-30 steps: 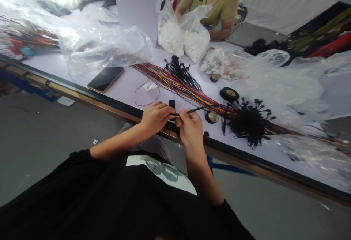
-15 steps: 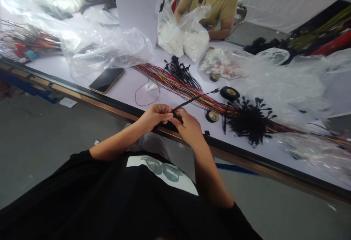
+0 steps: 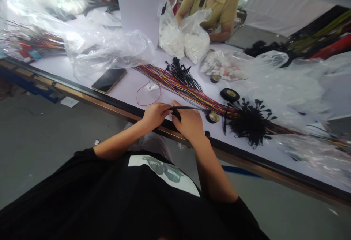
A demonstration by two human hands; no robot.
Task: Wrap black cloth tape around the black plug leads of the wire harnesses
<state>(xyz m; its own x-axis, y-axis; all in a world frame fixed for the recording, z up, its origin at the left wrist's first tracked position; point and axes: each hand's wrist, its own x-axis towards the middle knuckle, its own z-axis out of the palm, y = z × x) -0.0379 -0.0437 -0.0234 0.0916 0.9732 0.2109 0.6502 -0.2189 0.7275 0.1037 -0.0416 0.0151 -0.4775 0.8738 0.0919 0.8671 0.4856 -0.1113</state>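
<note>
Close to the table's front edge, a thin black cable (image 3: 188, 107) runs rightward across the back of my right hand, its far end blurred. My left hand (image 3: 156, 115) is closed, its thumb and fingertips pinching the cable's near end. My right hand (image 3: 190, 123) is closed beside it, with a short black piece (image 3: 176, 113) at its thumb that may be tape or part of the cable; its fingertips are hidden. Behind both hands lies a bundle of red, yellow and blue wires (image 3: 189, 95). A small tape roll (image 3: 212, 117) sits just right of my right hand.
A larger black tape roll (image 3: 229, 94) and a pile of black cables with connectors (image 3: 251, 123) lie to the right. A phone (image 3: 109, 80) and a thin red wire loop (image 3: 137, 99) are on the left. Bags of white parts (image 3: 195, 44) stand before a seated person (image 3: 216, 6).
The cable has swung from slanting up and away to lying nearly level across my right hand. My right hand has turned, with its back more upward, and a short black piece shows at its thumb.
</note>
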